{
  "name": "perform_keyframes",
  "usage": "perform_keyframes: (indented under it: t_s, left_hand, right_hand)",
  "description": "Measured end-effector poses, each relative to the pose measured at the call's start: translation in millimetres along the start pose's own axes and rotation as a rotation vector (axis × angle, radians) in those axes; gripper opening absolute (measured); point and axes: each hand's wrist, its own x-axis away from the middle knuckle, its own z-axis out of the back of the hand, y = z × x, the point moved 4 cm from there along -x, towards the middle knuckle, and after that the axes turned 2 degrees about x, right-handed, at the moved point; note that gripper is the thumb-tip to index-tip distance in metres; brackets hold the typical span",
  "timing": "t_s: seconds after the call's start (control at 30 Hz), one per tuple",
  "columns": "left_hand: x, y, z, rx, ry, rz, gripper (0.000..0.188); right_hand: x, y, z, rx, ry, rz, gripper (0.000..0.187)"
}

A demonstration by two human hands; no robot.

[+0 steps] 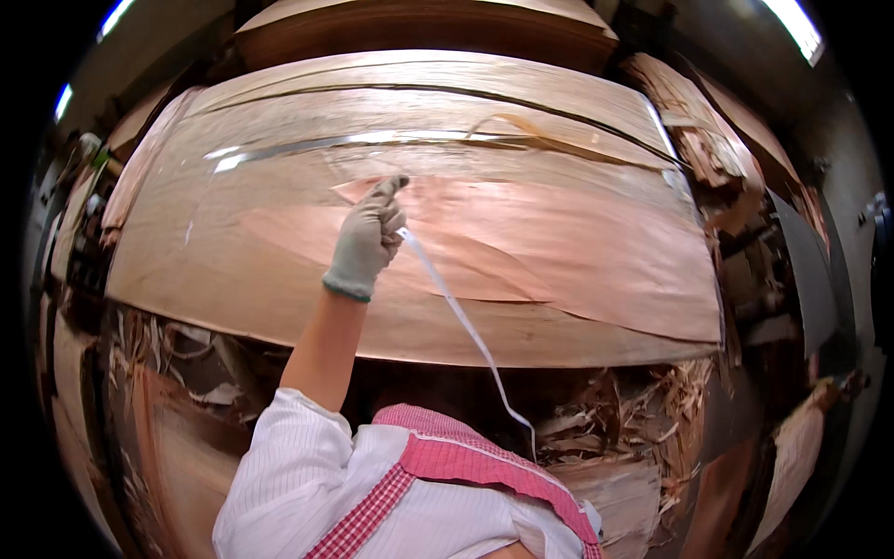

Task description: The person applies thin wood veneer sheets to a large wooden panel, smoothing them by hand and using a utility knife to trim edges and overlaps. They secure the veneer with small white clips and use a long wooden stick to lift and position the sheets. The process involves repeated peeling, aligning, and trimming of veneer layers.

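- Our white striped shirt (279,470) and pink checked apron (494,463) lie nearest, filling the lower middle of the view
- We reach our gloved left hand (372,233) forward over the wood, its fingers curled closed and pinching the white strip (459,312); we cannot tell whether it also touches the sheet below
- We cannot tell how our right hand is set, as it is out of sight
- That strip runs from our grip toward us, past the near edge of the surface, down to the apron
- Under and beside our hand, the thin pinkish sheet (605,242) lies on the broad pale wood surface (186,261), stretching to its right side
- Beyond it we see a tan curled strip (521,129) and a long dark line across the wood
- Torn wood shreds (684,410) gather below the near edge, while a wood stack (428,37) stands behind
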Motion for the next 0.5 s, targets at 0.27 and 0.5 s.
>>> perform_keyframes:
  t_s: [0.27, 0.5]
  left_hand:
    - [81.9, -25.0, 5.0, -0.1, -0.467, 0.356, 0.021]
    - [107.8, 137.7, 138.8, -0.394, -0.145, 0.102, 0.03]
  right_hand:
    - [-126.7, -366.6, 81.3, -0.628, 0.279, 0.479, 0.024]
    - [-107.3, -700.7, 50.5, -0.964, -0.561, 0.374, 0.016]
